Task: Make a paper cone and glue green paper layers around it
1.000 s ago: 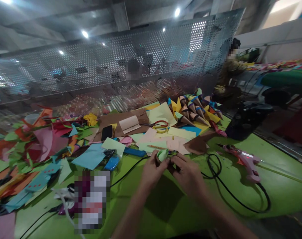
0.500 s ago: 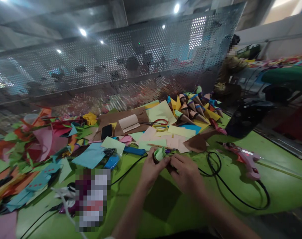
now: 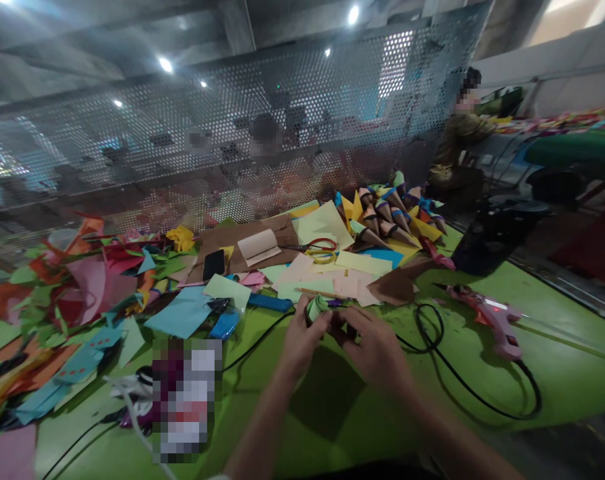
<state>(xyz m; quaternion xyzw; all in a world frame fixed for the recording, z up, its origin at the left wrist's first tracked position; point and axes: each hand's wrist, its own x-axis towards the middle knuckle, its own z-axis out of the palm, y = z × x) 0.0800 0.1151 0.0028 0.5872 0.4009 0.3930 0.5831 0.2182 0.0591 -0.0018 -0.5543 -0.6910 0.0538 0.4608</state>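
Note:
My left hand (image 3: 301, 340) is closed around a paper cone with a light green, rolled paper top (image 3: 316, 306), held just above the table. My right hand (image 3: 371, 341) is closed at the right side of this cone, its fingers curled and the thumb near the left thumb. Between the hands the cone's lower part is dark and mostly hidden by fingers. Just beyond the hands lie a pencil (image 3: 316, 292) and flat pale paper sheets (image 3: 365, 263). A pink glue gun (image 3: 492, 313) rests on the table to the right.
Brown paper cones (image 3: 382, 217) with coloured tops are heaped at the back. Scissors (image 3: 322, 250), a phone (image 3: 213, 265) and a black bin (image 3: 500, 233) stand around. Paper scraps (image 3: 92, 287) pile up at left. A black cable (image 3: 457, 373) loops over the green table (image 3: 572, 360). Someone (image 3: 457, 140) sits beyond.
The green top has turned slightly in my left fingers, showing more of its rolled layers. My right fingers have shifted a little on the cone.

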